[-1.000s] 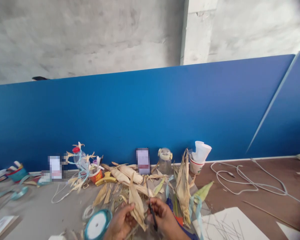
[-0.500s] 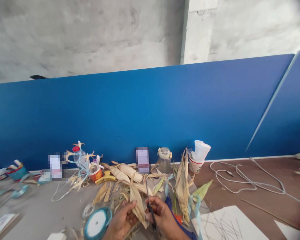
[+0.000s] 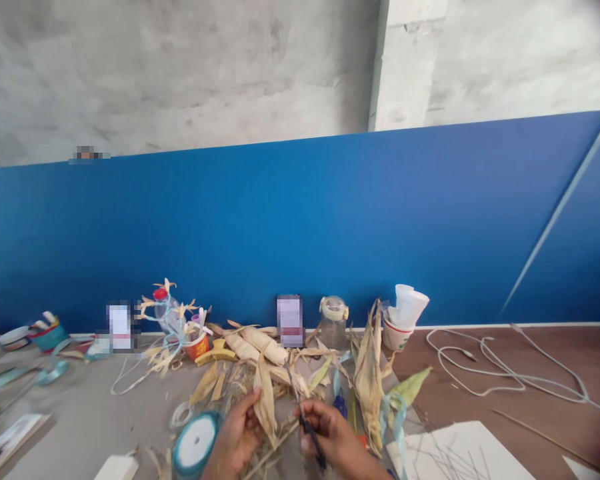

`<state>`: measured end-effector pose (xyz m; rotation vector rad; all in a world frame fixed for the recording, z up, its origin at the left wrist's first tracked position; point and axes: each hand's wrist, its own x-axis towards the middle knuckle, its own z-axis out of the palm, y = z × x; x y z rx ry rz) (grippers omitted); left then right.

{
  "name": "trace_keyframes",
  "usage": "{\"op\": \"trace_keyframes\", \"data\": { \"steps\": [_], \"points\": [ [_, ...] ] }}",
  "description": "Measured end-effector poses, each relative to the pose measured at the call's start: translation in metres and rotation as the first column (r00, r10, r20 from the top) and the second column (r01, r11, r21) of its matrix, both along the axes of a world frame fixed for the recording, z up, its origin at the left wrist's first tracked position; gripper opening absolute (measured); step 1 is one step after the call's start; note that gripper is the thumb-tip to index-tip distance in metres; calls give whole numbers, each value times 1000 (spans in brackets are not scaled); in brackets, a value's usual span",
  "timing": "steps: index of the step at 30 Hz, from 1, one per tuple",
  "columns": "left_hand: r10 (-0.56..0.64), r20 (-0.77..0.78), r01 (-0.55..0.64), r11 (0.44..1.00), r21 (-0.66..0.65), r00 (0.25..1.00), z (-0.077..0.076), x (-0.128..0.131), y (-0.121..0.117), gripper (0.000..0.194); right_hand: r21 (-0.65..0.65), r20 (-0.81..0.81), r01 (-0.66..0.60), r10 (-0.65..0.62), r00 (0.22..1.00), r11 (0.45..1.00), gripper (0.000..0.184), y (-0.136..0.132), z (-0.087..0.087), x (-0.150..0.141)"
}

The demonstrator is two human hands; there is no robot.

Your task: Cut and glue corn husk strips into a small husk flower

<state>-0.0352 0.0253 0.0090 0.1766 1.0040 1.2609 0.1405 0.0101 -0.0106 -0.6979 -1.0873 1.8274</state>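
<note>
My left hand (image 3: 243,433) pinches a dry corn husk (image 3: 266,403), which stands tilted with its pointed tip upward. My right hand (image 3: 325,433) grips dark-handled scissors (image 3: 310,430), their slim blades pointing away from me and a little to the left. A small gap separates the scissors from the husk. Beyond both hands lies a pile of pale husks and whole husked ears (image 3: 260,343). A roll of blue ribbon (image 3: 197,440) sits just left of my left hand. Right of my right hand stands a tall bundle of dry husks (image 3: 369,380).
Along the blue partition (image 3: 280,213) stand a phone (image 3: 290,320), a clear jar (image 3: 334,323), paper cups (image 3: 399,327) and a ribbon-wrapped bottle (image 3: 166,313). White cables (image 3: 485,363) lie at right. Thin sticks rest on white paper (image 3: 465,447). A yellow clip (image 3: 215,353) lies near the pile.
The husk in my left hand has shifted left, away from the scissors, so the gap between them is wider. The whole scene sits slightly further right in view.
</note>
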Motion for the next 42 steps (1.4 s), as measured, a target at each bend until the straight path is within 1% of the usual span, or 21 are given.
{"op": "trace_keyframes", "data": {
  "steps": [3, 7, 10, 13, 16, 20, 22, 24, 28, 32, 35, 39, 42],
  "points": [
    [25, 8, -25, 1000, -14, 1000, 2, -6, 1, 17, 39, 157, -139, 131, 979, 990, 33, 1, 12, 20],
    [29, 37, -30, 999, 13, 999, 1, -11, 2, 14, 1, 279, -258, 248, 928, 966, 27, 3, 26, 43],
    [16, 28, -16, 1000, -10, 999, 0, -12, 3, 18, -10, 404, -358, 331, 853, 934, 25, 4, 29, 51],
    [-31, -10, 31, 999, -31, 999, -1, -12, 2, 23, 13, 524, -432, 362, 771, 902, 26, 4, 27, 54],
    [-89, -90, 90, 996, 12, 992, -1, -9, 0, 17, 18, 566, -453, 364, 740, 891, 29, 4, 27, 54],
    [-203, -239, 236, 965, 117, 950, -3, -6, -3, 17, 15, 602, -478, 374, 705, 878, 30, 3, 29, 54],
    [-229, -282, 278, 950, 145, 932, -5, -4, -4, 17, 47, 632, -471, 339, 697, 881, 31, 2, 30, 53],
    [-232, -305, 290, 944, 160, 924, -6, -3, -5, 16, 70, 662, -472, 313, 681, 879, 29, 1, 31, 52],
    [-243, -359, 313, 937, 152, 901, -4, 1, -7, 18, 58, 704, -520, 334, 627, 852, 26, -1, 33, 48],
    [-326, -387, 401, 907, 131, 863, -1, 6, -8, 27, -15, 734, -539, 375, 566, 842, 28, -1, 33, 45],
    [-368, -397, 445, 887, 120, 841, -3, 9, -8, 31, -50, 739, -565, 411, 533, 823, 30, 0, 29, 45],
    [-395, -429, 482, 869, 112, 812, -12, 9, -6, 30, -22, 767, -560, 374, 522, 828, 31, -1, 23, 45],
    [-408, -448, 508, 852, 126, 796, -19, 7, -5, 29, 9, 774, -548, 341, 534, 836, 32, -3, 25, 44]
  ]
}}
